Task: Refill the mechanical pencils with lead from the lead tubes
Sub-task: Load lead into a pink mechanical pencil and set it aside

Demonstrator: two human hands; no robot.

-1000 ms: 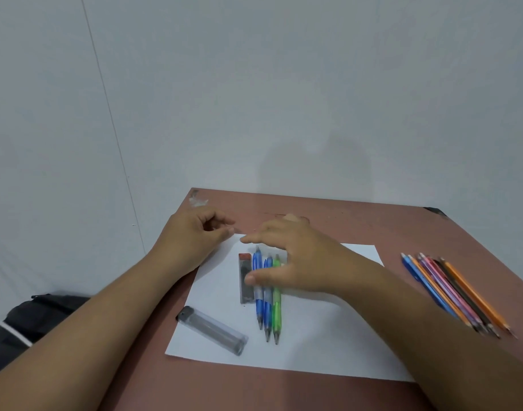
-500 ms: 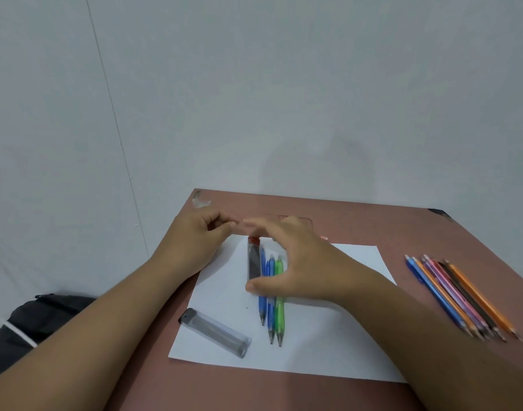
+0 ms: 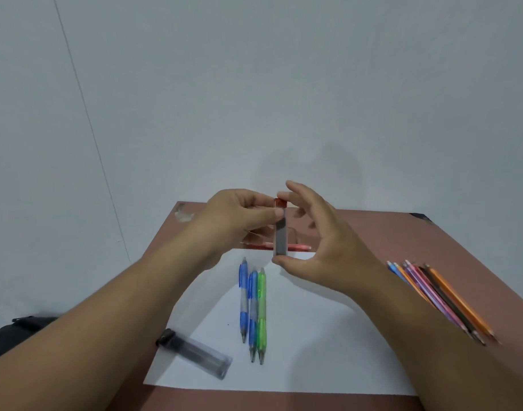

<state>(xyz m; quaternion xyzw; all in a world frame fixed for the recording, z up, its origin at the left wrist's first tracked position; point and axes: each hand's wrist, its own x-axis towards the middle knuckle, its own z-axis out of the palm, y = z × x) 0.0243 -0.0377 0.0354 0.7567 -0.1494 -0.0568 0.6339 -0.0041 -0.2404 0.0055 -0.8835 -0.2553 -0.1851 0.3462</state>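
A red-capped lead tube stands upright in the air above the table's far side. My right hand grips it between thumb at the bottom and fingers near the cap. My left hand pinches the tube just below the red cap. Three mechanical pencils lie side by side on the white paper: a blue one, a second blue one and a green one. A second lead tube with a black cap lies on the paper's near left corner.
A red pen or pencil lies across the brown table beyond the paper. Several coloured pencils lie at the right. A black bag sits on the floor to the left. A grey wall rises behind.
My right hand has lifted the red-capped lead tube off the paper and stood it upright. My left hand rose from the paper's corner and took hold near the cap.
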